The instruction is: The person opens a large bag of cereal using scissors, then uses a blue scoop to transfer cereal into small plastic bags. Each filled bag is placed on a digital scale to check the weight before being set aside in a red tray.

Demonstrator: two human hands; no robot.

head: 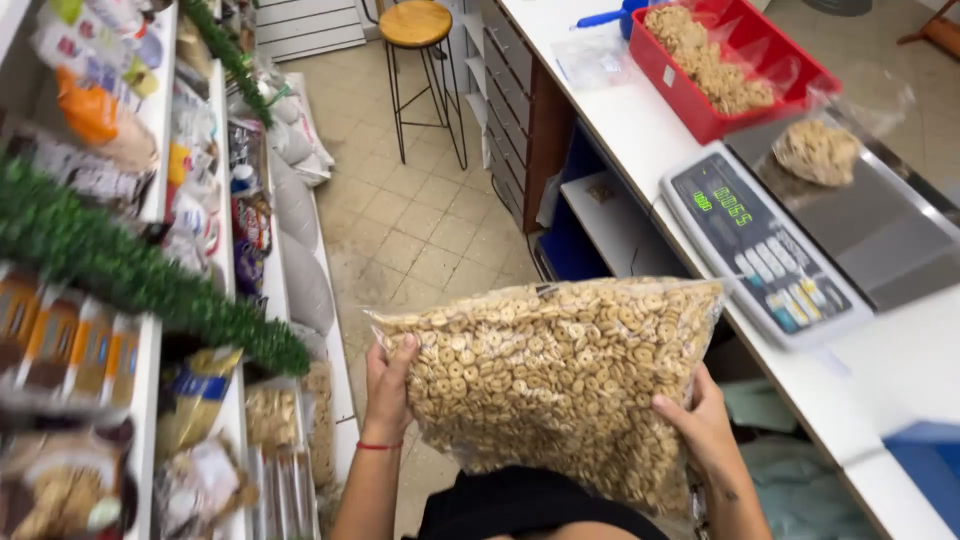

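bag of ring crackers (555, 385): between both hands, long axis left-right, tilted.
left hand (388, 390): clasped on bag's near-left edge.
right hand (700, 425): gripping lower right; probably equally near.
bench (900, 360): right of hands.

White counter (640, 150): scale (770, 240), red tray (690, 100).

Beige tiled floor (420, 220), wooden stool (416, 24), white counter (640, 140), stocked shelves (150, 330).
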